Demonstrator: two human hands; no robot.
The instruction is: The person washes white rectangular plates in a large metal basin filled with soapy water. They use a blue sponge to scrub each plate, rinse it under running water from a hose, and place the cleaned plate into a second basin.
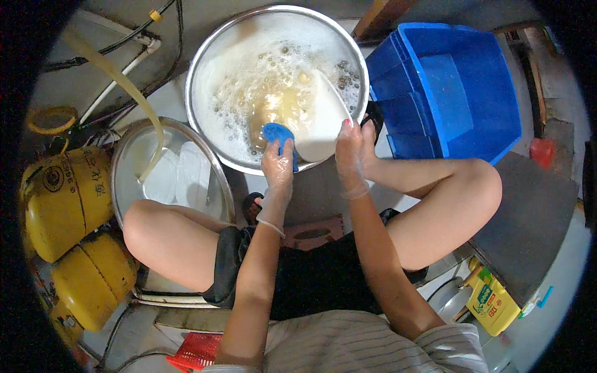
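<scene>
A large metal basin (273, 9) of foamy, brownish water stands in front of me. My left hand (277, 165), in a clear plastic glove, is closed around a blue scrubber (278, 132) at the basin's near side. In a similar glove, my right hand (349, 152) grips the right edge of a white plate (323, 127). The plate leans inside the basin at the near right, tilted, with its far part among the suds. Apart from the plate, the scrubber sits just to its left over the water. Foam hides whatever lies deeper.
At left, a smaller metal basin (228, 189) holds white dishes (193, 171) and the end of a yellowish hose (151, 115). Yellow gas cylinders (68, 199) stand beyond it. A blue plastic bin (479, 93) is at right. My bent knees flank both arms.
</scene>
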